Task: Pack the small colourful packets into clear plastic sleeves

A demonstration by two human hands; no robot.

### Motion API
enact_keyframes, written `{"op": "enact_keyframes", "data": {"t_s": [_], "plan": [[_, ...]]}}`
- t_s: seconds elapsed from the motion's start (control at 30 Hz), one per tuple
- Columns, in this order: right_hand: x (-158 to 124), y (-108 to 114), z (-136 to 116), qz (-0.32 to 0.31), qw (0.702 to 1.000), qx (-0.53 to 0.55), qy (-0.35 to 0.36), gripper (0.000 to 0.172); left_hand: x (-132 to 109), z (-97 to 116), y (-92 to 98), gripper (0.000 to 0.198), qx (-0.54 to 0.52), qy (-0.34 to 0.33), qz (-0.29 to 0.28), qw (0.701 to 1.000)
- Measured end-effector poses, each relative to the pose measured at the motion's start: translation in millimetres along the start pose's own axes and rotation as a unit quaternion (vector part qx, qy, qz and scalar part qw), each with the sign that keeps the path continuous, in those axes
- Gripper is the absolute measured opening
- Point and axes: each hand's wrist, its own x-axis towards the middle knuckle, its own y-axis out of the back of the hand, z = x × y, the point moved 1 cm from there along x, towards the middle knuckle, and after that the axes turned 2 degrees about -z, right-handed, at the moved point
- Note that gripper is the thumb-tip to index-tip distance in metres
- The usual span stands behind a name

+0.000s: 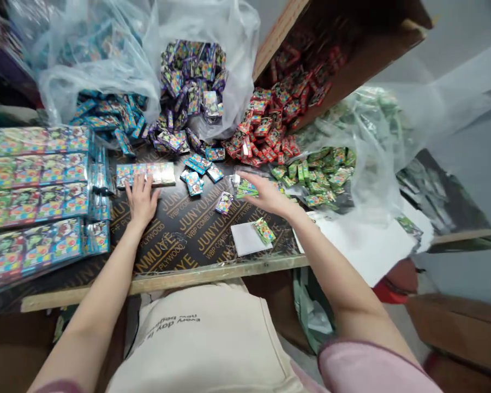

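A cream apron (204, 333) with printed lettering is filling the bottom centre of the frame. Two bare arms are reaching up from it over a dark board (180, 234) stamped with gold words. The left hand (141, 199), left of centre, is lying flat and unclenched, its fingertips resting on a short row (147, 174) of packets laid edge to edge. The right hand (265, 194), just right of centre, is spreading its fingers loosely over a green packet (245, 189) and gripping nothing; whether it is touching that packet is hard to tell. A purple packet (223, 202) is lying between the hands. A second green packet (264, 230) is sitting on a white card (245, 238) below the right hand. Across the top, from left to right, a blue pile (106, 112) and a purple pile (188, 82) are spilling from clear bags, a red pile (265, 131) from a tipped box (352, 49), and a green pile (323, 169) from another bag. Stacked sheets (36, 185) of packets are covering the left edge
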Motion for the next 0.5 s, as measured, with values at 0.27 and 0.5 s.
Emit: {"op": "enact_keyframes", "data": {"t_s": [0.27,0.5], "plan": [[-135.5,-85.8,47.3,0.205,0.954,0.013,-0.218,0.057,43.1,37.8,7.3,0.054,0.024,0.055,0.022,0.998],[-181.4,-134.7,25.6,0.421,0.855,0.0,-0.303,0.073,150.8,8.6,55.4,0.083,0.028,0.304,0.025,0.952]]}}
